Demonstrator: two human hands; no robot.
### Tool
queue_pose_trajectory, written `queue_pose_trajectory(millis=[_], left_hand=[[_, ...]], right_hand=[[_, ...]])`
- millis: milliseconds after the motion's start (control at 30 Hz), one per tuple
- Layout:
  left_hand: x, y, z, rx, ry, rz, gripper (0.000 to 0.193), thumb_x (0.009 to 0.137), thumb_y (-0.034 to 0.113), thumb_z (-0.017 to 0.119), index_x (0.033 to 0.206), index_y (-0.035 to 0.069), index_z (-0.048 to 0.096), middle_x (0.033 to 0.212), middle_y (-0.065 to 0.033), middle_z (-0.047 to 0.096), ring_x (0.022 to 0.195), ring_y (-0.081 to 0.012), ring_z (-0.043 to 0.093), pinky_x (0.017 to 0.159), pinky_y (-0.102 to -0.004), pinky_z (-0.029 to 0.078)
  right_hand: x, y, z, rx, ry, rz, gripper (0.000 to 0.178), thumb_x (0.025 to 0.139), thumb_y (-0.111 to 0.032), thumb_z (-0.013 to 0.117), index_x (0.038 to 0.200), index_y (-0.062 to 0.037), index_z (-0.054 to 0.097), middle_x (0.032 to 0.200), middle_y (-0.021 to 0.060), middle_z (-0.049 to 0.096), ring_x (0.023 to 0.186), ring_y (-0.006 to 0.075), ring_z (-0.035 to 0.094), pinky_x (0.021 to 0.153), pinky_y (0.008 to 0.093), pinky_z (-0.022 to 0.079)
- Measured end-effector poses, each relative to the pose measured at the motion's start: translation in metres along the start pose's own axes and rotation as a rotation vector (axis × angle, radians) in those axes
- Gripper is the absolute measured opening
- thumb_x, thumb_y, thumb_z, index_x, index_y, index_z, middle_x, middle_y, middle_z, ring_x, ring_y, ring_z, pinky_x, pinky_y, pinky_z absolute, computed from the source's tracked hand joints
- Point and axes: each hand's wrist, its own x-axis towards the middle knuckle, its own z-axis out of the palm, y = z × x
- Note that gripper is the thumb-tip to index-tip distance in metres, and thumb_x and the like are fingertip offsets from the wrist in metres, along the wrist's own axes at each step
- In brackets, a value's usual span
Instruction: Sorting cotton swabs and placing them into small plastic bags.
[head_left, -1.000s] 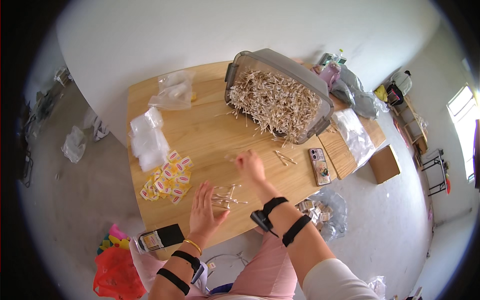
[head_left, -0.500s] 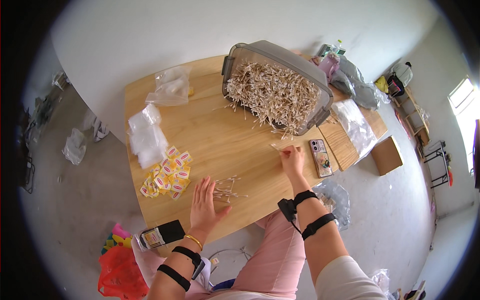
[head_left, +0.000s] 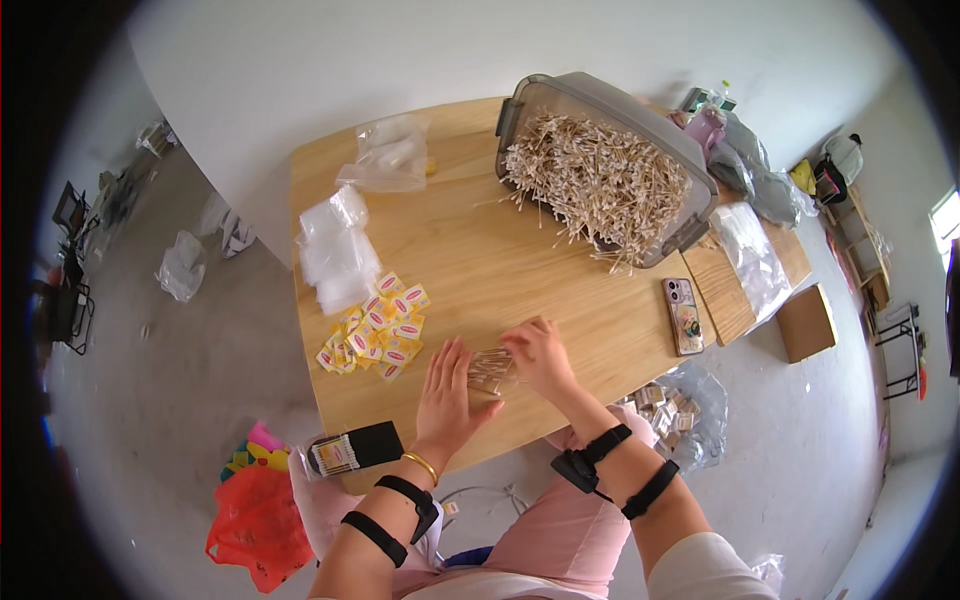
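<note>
A small bunch of cotton swabs [head_left: 488, 370] lies on the wooden table between my hands. My left hand [head_left: 447, 397] rests at the bunch's left side, fingers stretched out and thumb apart, holding nothing. At its right end is my right hand [head_left: 541, 357], fingers bent in a pinch at the swab ends; the fingertips are partly hidden. Beyond my hands, a grey translucent bin [head_left: 625, 108] is tipped on its side, full of loose cotton swabs [head_left: 597, 180] that spill over its lip. Yellow-and-white printed packets [head_left: 375, 330] are heaped left of my left hand.
Clear plastic bags [head_left: 342, 250] lie at the table's left. A black holder with packed swabs [head_left: 365, 447] sits at the near left edge. On the right are a phone [head_left: 684, 315] and wooden boards [head_left: 715, 290]. A cardboard box [head_left: 806, 324] and red bag [head_left: 258, 530] are lower down.
My right hand has come from beside the bin, where it pinched swabs, left and nearer to the small bunch. My left hand stays beside the bunch. The whole view has shifted.
</note>
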Motion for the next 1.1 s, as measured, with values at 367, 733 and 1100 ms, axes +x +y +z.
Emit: queue_pose_trajectory(millis=[367,733,1100], left_hand=[[0.004,0.001,0.003,0.094,-0.099,0.059,0.092,0.080,0.037,0.081,0.152,0.002,0.035,0.157,-0.0174,0.039,0.150,-0.0354,0.032,0.125,-0.0513,0.022],[0.028,-0.009,0.000,0.023,-0.166,0.127,0.089,0.075,0.036,0.085,0.147,0.006,0.042,0.140,-0.0156,0.055,0.137,-0.0360,0.046,0.121,-0.0536,0.029],[-0.004,-0.003,-0.003,0.062,-0.164,0.114,0.068,0.086,0.028,0.076,0.142,0.004,0.046,0.154,-0.0153,0.042,0.145,-0.0362,0.038,0.121,-0.0536,0.029]], right_hand=[[-0.028,-0.022,0.023,0.206,0.287,-0.009,0.026,0.089,0.006,0.055,0.108,-0.0049,0.069,0.111,0.0149,0.061,0.106,0.0350,0.055,0.094,0.0417,0.047],[-0.035,-0.009,-0.017,-0.210,0.003,-0.135,0.023,0.076,-0.004,0.073,0.096,-0.0135,0.069,0.113,0.0101,0.055,0.109,0.0347,0.051,0.094,0.0452,0.044],[-0.053,-0.017,-0.020,-0.218,0.005,-0.141,0.018,0.076,-0.007,0.075,0.091,-0.0113,0.066,0.108,0.0095,0.055,0.108,0.0331,0.051,0.093,0.0453,0.044]])
